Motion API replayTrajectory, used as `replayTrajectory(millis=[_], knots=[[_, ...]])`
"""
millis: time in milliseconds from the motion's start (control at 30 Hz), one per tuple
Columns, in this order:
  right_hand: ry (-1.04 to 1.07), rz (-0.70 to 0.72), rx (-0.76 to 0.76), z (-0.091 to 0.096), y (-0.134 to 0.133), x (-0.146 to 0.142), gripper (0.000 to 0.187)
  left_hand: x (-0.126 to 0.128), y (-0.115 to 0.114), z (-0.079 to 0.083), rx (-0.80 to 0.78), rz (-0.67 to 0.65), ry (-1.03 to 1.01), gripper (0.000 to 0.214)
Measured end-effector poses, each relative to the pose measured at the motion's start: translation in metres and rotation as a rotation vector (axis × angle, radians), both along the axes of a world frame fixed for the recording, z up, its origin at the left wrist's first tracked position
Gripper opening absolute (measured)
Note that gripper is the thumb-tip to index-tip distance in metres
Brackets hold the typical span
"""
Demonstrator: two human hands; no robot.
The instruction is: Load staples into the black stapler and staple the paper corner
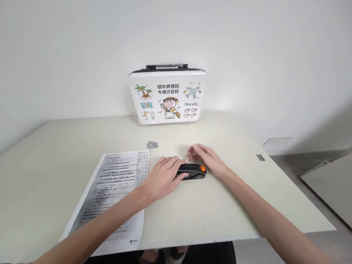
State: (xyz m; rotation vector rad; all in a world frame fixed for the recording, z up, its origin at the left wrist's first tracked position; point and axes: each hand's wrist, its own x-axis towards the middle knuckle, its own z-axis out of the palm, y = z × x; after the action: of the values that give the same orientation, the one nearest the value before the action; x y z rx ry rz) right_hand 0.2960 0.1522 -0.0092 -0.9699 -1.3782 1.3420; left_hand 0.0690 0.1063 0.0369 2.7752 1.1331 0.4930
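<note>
A black stapler (193,170) with an orange button at its right end lies on the table. My left hand (164,175) is wrapped over the stapler's left part, hiding that end. Just beyond the orange end rests my right hand (208,157), its fingers loosely curved and apart from the stapler, with nothing seen in them. Under my left forearm lies a printed sheet of paper (121,184), reaching to the table's front edge. Several grey staple strips (152,145) sit in a small pile behind my left hand.
A white case (166,99) with cartoon prints and a black handle stands upright against the wall. Another small staple strip (261,157) lies near the right edge of the pale table (218,215). My legs and shoes show below the front edge.
</note>
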Motion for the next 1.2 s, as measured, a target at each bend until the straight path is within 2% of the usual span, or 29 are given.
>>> replayTrajectory(millis=[100, 233, 400, 567, 667, 800, 900, 967, 1033, 1200], knots=[[-0.042, 0.017, 0.006, 0.001, 0.000, -0.004, 0.050, -0.001, 0.003, -0.005, -0.041, 0.028, -0.046, 0.025], [-0.124, -0.009, 0.058, -0.005, 0.001, -0.008, 0.050, -0.018, 0.005, -0.012, -0.096, 0.089, -0.106, 0.040], [-0.137, -0.025, 0.099, -0.014, 0.000, -0.010, 0.047, -0.038, 0.009, -0.014, -0.137, 0.077, -0.095, 0.025], [-0.169, -0.086, 0.108, -0.014, -0.001, -0.010, 0.047, -0.038, 0.012, -0.014, -0.124, 0.075, -0.122, 0.033], [-0.156, -0.003, 0.096, -0.009, -0.003, -0.009, 0.054, -0.041, 0.011, -0.013, -0.110, 0.067, -0.117, 0.030], [-0.192, 0.096, 0.130, 0.001, -0.010, -0.010, 0.060, -0.062, 0.009, -0.009, -0.080, 0.050, -0.074, 0.026], [-0.296, 0.138, 0.178, 0.006, -0.015, -0.012, 0.059, -0.082, 0.012, -0.001, -0.078, -0.042, 0.013, 0.028], [-0.327, 0.155, 0.205, 0.007, -0.016, -0.012, 0.056, -0.093, 0.021, 0.005, -0.073, -0.110, 0.085, 0.032], [-0.331, 0.151, 0.224, 0.007, -0.016, -0.011, 0.054, -0.099, 0.036, 0.009, -0.035, -0.086, 0.111, 0.036], [-0.367, 0.121, 0.228, 0.010, -0.017, -0.011, 0.051, -0.099, 0.091, 0.005, 0.059, 0.206, 0.091, 0.028]])
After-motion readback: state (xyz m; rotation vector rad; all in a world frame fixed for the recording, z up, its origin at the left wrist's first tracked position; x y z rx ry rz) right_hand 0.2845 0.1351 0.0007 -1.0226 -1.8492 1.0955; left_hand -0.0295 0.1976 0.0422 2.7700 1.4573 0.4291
